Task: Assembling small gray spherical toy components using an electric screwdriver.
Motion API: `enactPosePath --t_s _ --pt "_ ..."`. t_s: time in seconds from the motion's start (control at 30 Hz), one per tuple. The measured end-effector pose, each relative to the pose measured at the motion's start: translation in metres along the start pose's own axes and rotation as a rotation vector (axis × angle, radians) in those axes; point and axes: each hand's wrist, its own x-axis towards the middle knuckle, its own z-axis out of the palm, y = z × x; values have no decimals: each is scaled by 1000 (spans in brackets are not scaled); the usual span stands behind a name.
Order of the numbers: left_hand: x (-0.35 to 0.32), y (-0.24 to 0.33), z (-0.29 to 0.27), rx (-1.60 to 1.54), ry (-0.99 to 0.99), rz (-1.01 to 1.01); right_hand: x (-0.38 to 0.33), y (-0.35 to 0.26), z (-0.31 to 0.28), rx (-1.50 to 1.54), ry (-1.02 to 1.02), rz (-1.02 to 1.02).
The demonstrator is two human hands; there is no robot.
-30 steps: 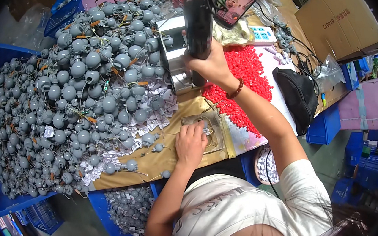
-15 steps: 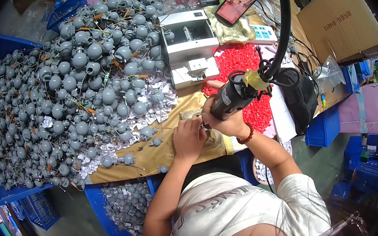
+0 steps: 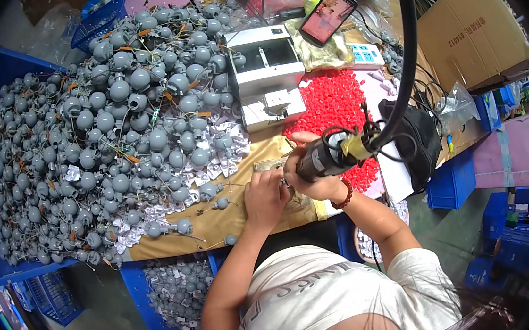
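My right hand (image 3: 320, 188) is wrapped round the black body of a corded electric screwdriver (image 3: 316, 162), its thick cable rising toward the top. The tool slants so that its front end comes down beside my left hand. My left hand (image 3: 264, 197) is closed, fingertips pinched at the tool's tip; the small piece in them is mostly covered. Both hands are over a brown cloth (image 3: 222, 218) near the table's front edge. Left of them lie grey ball-shaped parts with wires (image 3: 157, 139), heaped high, and a few single ones near my left wrist.
A white machine (image 3: 267, 71) stands beyond my hands, beside a spread of small red caps (image 3: 335, 96). Farther back are a phone (image 3: 328, 15) and a power strip (image 3: 366, 55). A black pouch (image 3: 419, 149) and a cardboard box (image 3: 473, 33) are on the right. White pieces (image 3: 228, 159) edge the grey heap.
The screwdriver has dropped slightly and tilted further over, with its cable end lower. Both hands stay together in nearly the same place. The whole view has shifted a little.
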Motion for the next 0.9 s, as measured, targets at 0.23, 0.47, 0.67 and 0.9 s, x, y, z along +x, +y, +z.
enactPosePath --t_s 0.23,0.47,0.67,0.9 --pt "0 -5 -8 -35 -60 29 -11 -3 19 354 96 -108" --pt "0 -8 0 -6 -92 -4 -14 11 16 233 66 -268" --pt "4 -6 -4 -46 -83 -19 -18 19 18 279 69 -272" --pt "5 -1 -11 -70 -126 -84 -10 10 13 41 -20 -281"
